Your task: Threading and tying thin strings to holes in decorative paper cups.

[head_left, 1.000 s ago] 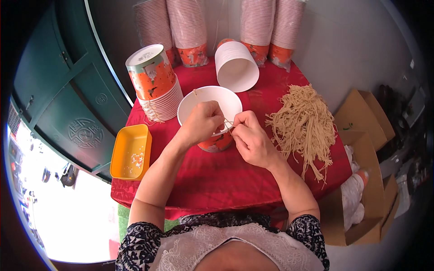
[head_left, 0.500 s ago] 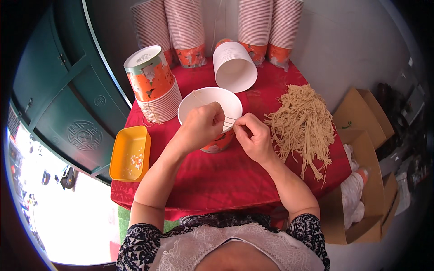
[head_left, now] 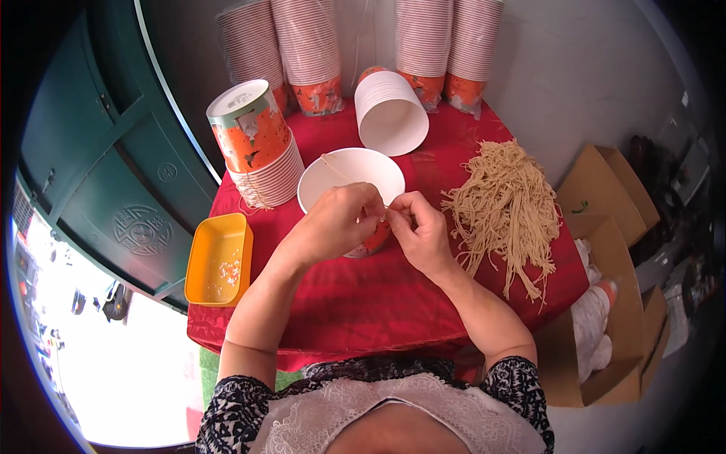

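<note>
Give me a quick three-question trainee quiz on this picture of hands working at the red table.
1. True or false: the pile of tan strings lies left of the white bowl.
2. Which sits at the table's left edge? A yellow tray; B cardboard box; C lying cup stack.
3. What do the left hand and right hand pinch between them?

Key: 1 false; 2 A; 3 a thin tan string.

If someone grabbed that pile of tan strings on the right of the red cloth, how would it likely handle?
The pile of strings would probably be floppy: its strands lie loose and curved, with ends trailing toward the edge of the red cloth. It looks light for its bulk, being thin strands. Some would likely snag or drop away, since they cross each other untidily.
</note>
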Demonstrator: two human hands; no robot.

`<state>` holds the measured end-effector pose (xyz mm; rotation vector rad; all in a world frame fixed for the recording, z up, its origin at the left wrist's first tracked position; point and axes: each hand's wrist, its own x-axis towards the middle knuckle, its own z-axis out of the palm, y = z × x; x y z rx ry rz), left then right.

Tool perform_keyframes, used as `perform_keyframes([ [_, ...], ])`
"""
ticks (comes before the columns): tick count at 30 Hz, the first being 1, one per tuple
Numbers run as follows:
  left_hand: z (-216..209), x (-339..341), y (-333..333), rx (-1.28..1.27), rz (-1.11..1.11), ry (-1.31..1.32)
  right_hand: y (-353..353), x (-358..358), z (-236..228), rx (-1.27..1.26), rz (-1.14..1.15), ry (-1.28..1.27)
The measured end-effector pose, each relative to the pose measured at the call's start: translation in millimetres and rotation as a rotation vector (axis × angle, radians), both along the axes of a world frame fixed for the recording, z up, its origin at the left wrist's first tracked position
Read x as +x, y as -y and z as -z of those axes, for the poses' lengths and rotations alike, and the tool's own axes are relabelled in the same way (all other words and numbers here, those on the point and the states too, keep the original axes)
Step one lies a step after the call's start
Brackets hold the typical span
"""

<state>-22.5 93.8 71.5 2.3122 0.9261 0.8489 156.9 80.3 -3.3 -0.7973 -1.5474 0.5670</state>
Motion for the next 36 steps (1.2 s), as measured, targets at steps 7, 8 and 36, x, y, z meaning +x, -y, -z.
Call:
perform_keyframes([
  [7,3.9,4.7,-4.4,-0.016,-0.037,0.069,-2.1,1.3,-2.0,0.225,0.083,0.155],
  [8,3.5,6.2,-5.3,-0.044,-0.056,0.075,-2.5,2.0,-1.5,0.259,0.082,0.169],
  [36,11.0,5.8,-10.2,0.021,0.002,0.063,-3.4,3.3,4.5,-0.244,-0.204,-0.244],
])
